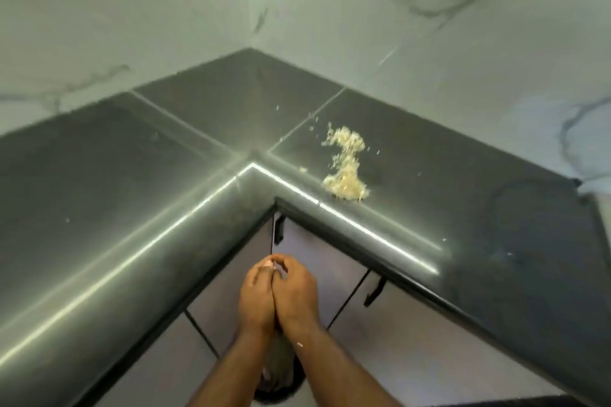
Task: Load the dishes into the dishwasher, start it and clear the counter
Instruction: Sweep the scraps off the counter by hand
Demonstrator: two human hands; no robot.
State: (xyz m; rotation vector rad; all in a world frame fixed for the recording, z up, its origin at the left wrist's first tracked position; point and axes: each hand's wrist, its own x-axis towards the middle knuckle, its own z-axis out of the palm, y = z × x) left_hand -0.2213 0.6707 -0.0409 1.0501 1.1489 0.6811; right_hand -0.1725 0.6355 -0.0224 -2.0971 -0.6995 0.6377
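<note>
I count one L-shaped counter [99, 182], dark, glossy and tiled, with pale grout lines and a rounded front edge that catches a bright streak of light. Behind it stand two walls of white marble-veined tile meeting in a corner. Below the edge I see my two hands pressed side by side: left hand [256, 294] and right hand [292, 291], fingers curled inward with the tips meeting; whether they hold anything I cannot tell. Behind them are pale cabinet doors with two dark handles [279, 230]. To the right, one loose, crumbly pile of yellowish food scraps [345, 163] lies on the counter near its edge, grains scattered around.
</note>
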